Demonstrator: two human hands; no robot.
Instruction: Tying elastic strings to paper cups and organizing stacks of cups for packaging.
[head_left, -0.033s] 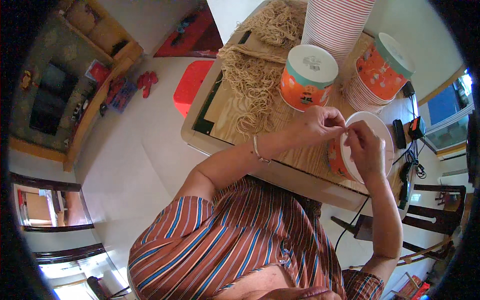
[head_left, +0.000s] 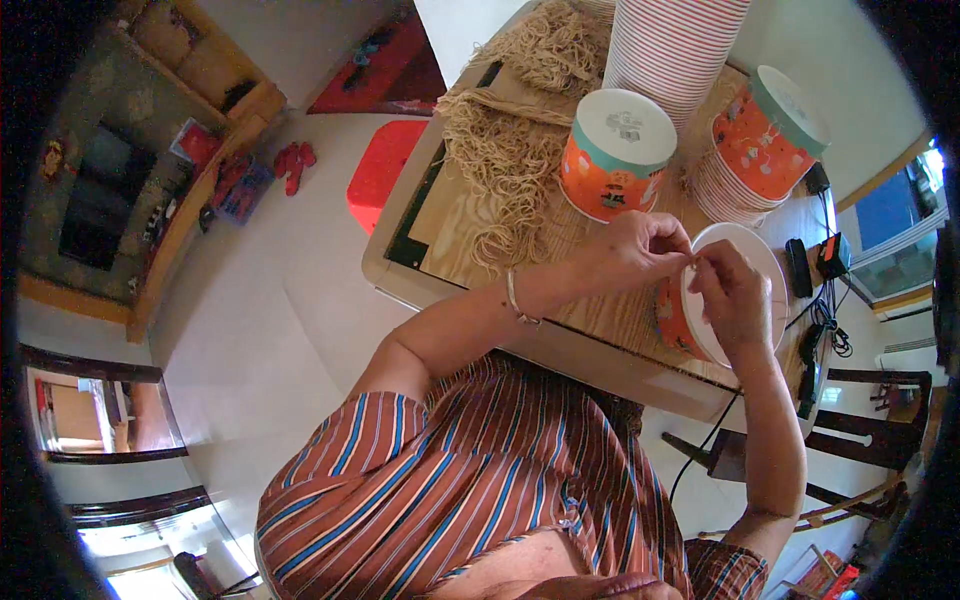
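Over the near rim of a tilted orange paper tub [head_left: 737, 246], white inside, my two hands meet fingertip to fingertip. My left hand [head_left: 640, 245], with a bracelet at its wrist, is closed in a pinch. Closed the same way, my right hand [head_left: 735, 295] hangs in front of the tub's opening. Whatever lies between the fingertips is too small to make out. Just beyond my left hand an orange and teal tub [head_left: 622, 130] stands upside down. Left of it, loose beige strings [head_left: 505, 170] lie heaped on the wooden table [head_left: 455, 232].
A tall stack of white, red-edged tubs [head_left: 675, 55] rises at the back. Another stack of orange tubs [head_left: 765, 140] stands at the far right. Black cables and a small box [head_left: 832, 256] lie by the table's right edge. A red stool [head_left: 385, 165] is left of the table.
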